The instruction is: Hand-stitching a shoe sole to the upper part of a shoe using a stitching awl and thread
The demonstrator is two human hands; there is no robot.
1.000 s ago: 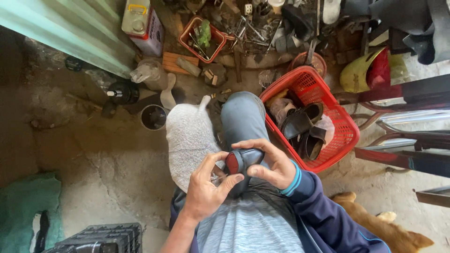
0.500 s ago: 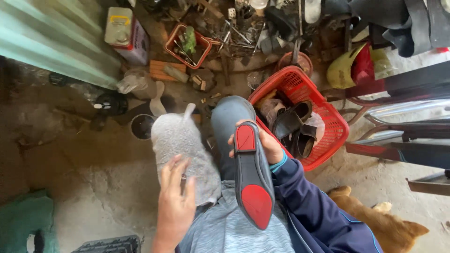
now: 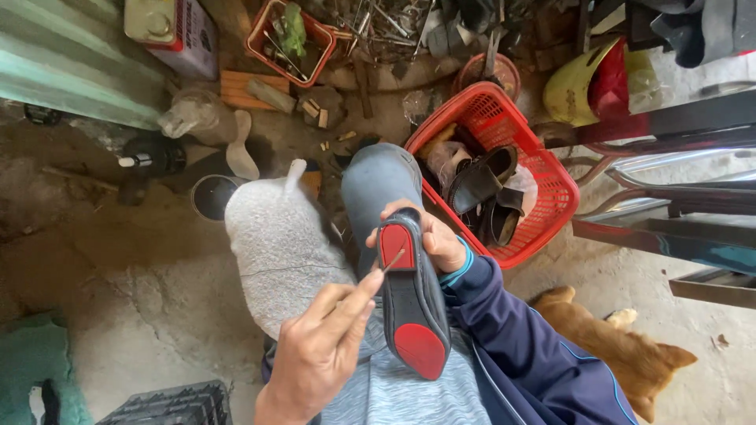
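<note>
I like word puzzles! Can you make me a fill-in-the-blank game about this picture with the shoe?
1. The right hand holds a dark shoe with its ___ sole patches facing up.
2. The left hand pinches a thin stick whose tip touches the shoe's ___.
3. The red basket holds dark ___.

Missing words: red; heel; sandals

Shoe (image 3: 413,303) lies sole-up on the lap, basket (image 3: 543,185) just right of the knee with sandals (image 3: 480,181) in it, dog (image 3: 622,354) on the floor right.
</note>
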